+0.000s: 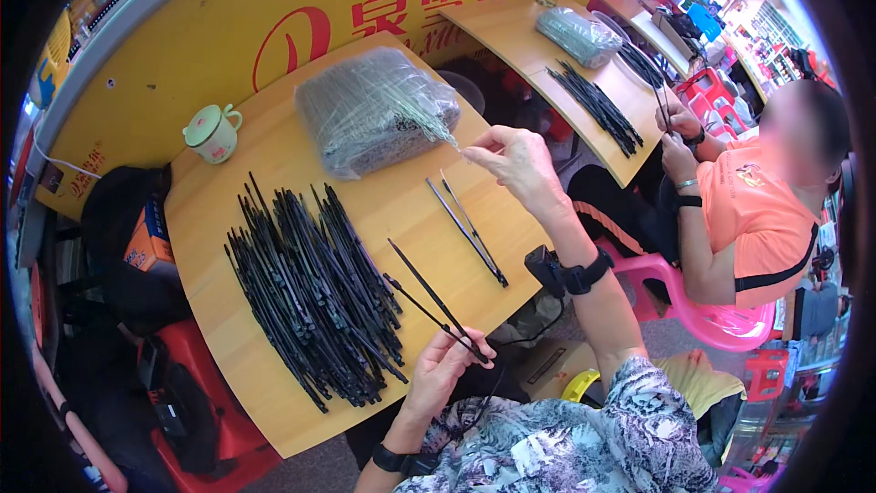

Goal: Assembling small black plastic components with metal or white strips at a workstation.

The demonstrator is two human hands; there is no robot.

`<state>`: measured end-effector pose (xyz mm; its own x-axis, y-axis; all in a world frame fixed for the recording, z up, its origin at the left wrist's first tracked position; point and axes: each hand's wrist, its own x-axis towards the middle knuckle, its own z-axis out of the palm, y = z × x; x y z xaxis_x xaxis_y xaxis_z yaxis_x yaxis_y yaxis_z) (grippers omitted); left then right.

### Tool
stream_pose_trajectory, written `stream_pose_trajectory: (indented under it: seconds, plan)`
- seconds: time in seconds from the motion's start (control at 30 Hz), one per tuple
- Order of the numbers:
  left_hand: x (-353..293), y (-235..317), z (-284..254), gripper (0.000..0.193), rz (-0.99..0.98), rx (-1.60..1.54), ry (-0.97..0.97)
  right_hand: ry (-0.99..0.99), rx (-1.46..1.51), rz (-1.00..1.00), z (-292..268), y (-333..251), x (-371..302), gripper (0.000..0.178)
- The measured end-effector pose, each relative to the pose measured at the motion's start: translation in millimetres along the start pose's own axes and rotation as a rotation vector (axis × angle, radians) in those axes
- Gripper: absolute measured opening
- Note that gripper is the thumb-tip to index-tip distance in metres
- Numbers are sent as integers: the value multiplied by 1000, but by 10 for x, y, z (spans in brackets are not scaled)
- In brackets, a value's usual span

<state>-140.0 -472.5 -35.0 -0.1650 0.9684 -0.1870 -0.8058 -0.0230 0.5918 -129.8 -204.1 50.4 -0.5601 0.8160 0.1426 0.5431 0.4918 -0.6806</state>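
Note:
Low in front of me, my left hand (444, 367) pinches a couple of thin black strips (422, 292) that fan apart in a V. My right hand (525, 167) reaches across the table. Its thumb and fingers close on the tip of thin pale-green strands (422, 119), which stick out of a clear plastic bag (351, 96); whether bag film is caught too, I cannot tell. Between the hands lies another V-shaped pair of thin dark strips (467, 230). A wide pile of similar black strips (310, 297) covers the table's left part.
The wooden table (251, 411) stands against a yellow wall panel (210, 46). A lidded pale-green mug (213, 134) is at its far left. On the right, a person (757, 210) in orange handles black strips at a second table (511, 32). Red stool (228, 429) at left.

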Motion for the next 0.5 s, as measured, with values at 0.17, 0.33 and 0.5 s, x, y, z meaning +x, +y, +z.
stream_pose_trajectory:
  seconds: [0.17, 0.33, 0.5]
  plan:
    - [4, -3, -6, 19, -9, -7, -1, -55, 6, -9, 111, -58, 110, 21]
    - [-5, -17, -11, 19, -17, 18, -6, -21, -30, -33, -9, -65, 105, 21]
    - [-12, -37, -48, 19, -21, 51, -19, -72, -116, -27, 1, -24, 261, 22]
